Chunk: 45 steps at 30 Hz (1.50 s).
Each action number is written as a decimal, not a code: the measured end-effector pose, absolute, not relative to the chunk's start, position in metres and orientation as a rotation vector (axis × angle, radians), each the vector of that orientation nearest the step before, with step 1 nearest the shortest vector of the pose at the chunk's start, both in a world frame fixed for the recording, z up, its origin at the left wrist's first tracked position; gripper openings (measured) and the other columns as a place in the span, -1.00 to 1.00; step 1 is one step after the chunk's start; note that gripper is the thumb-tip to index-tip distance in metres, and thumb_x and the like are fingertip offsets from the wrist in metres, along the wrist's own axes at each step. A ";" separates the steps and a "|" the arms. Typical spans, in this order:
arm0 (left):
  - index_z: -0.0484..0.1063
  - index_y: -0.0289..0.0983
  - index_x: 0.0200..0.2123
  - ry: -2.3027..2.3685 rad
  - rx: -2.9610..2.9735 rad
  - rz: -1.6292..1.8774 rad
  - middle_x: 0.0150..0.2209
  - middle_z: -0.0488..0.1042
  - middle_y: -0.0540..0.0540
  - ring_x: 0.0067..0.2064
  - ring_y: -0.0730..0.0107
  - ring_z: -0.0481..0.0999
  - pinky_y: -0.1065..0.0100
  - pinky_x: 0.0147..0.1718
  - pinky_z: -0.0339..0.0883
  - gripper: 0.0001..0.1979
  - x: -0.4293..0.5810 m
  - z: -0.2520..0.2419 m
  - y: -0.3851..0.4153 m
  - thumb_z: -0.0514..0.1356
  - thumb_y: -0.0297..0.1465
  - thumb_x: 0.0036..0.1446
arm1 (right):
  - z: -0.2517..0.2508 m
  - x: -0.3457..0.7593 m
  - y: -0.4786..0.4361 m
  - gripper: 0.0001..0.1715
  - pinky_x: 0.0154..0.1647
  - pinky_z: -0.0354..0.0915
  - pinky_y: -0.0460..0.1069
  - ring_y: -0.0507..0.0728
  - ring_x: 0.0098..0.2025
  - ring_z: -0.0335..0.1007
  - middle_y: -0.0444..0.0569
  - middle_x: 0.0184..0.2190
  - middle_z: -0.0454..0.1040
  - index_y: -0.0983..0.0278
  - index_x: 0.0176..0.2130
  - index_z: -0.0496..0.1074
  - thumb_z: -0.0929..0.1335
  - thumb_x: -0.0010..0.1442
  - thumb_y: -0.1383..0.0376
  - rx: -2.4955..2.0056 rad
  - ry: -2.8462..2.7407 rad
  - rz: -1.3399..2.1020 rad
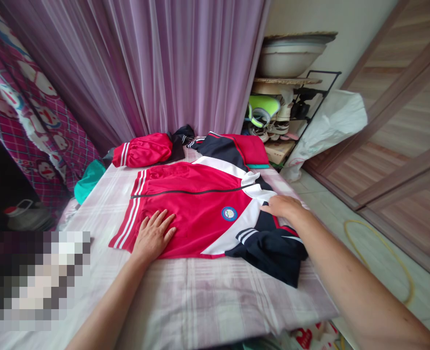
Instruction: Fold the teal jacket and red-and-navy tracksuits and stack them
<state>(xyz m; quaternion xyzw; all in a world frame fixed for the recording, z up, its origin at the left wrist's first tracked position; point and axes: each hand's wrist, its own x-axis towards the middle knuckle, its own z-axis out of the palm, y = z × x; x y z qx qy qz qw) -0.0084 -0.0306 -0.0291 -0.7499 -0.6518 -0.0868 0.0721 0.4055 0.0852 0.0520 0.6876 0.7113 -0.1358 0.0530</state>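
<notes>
Left hand (152, 236): fingers spread wide, laid flat on red front of track jacket (196, 204), nothing gripped. Right hand (282, 206): fingers loosely together, rested on white panel near collar (no grasp seen). Jacket spread beneath both hands, centre of frame, on checked bedsheet (207, 301). Counted: hands two, jacket one, round badge (229, 213) one, zip (189, 192) one.
</notes>
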 end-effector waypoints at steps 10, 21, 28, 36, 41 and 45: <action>0.34 -0.03 0.26 -1.932 -2.252 -0.239 0.31 0.32 -0.09 0.35 0.04 0.23 -0.06 0.27 0.12 -0.50 -0.009 -0.030 -0.030 -0.03 -0.08 0.34 | 0.040 0.425 0.058 -0.62 -0.08 0.34 0.16 0.37 0.01 0.50 0.24 -0.01 0.56 0.22 -0.03 0.50 0.32 0.14 0.31 2.250 1.860 -0.284; 0.34 -0.03 0.26 -1.948 -2.242 -0.213 0.31 0.31 -0.08 0.35 0.05 0.23 -0.05 0.27 0.12 -0.52 -0.009 -0.029 -0.030 0.00 -0.10 0.34 | 0.047 0.384 0.113 -0.43 0.01 0.34 0.17 0.37 0.12 0.42 0.22 0.07 0.51 0.27 0.10 0.47 0.20 0.32 0.01 2.466 1.918 -0.249; 0.31 -0.03 0.28 -1.970 -2.273 -0.249 0.32 0.30 -0.07 0.34 0.04 0.24 -0.07 0.27 0.13 -0.50 -0.008 -0.028 -0.032 0.02 -0.10 0.32 | 0.038 0.401 0.128 -0.49 -0.04 0.35 0.18 0.40 0.08 0.44 0.31 0.03 0.52 0.34 0.06 0.51 0.26 0.30 0.09 2.525 1.827 -0.224; 0.32 -0.03 0.27 -2.005 -2.280 -0.263 0.32 0.30 -0.08 0.35 0.02 0.22 -0.10 0.28 0.11 -0.51 -0.005 -0.025 -0.033 0.03 -0.10 0.32 | 0.017 0.345 0.116 -0.46 0.04 0.34 0.11 0.27 0.05 0.47 0.14 0.06 0.52 0.26 0.21 0.37 0.16 0.34 0.18 1.953 2.877 0.185; 0.34 -0.03 0.25 -2.072 -2.309 -0.380 0.31 0.31 -0.08 0.35 0.02 0.22 -0.12 0.30 0.09 -0.51 -0.006 -0.026 -0.036 0.08 -0.10 0.29 | -0.045 0.359 0.136 -0.41 0.27 0.16 0.20 0.28 0.28 0.26 0.14 0.24 0.37 0.28 0.22 0.36 0.18 0.32 0.13 1.816 2.871 0.333; 0.37 -0.11 0.22 -2.151 -2.352 -0.748 0.25 0.40 -0.10 0.26 0.19 0.38 0.06 0.24 0.24 -0.53 -0.019 -0.020 -0.033 -0.01 -0.15 0.34 | -0.070 0.377 0.148 -0.37 0.31 0.10 0.22 0.27 0.30 0.21 0.09 0.27 0.35 0.21 0.29 0.29 0.13 0.34 0.10 1.833 2.871 0.401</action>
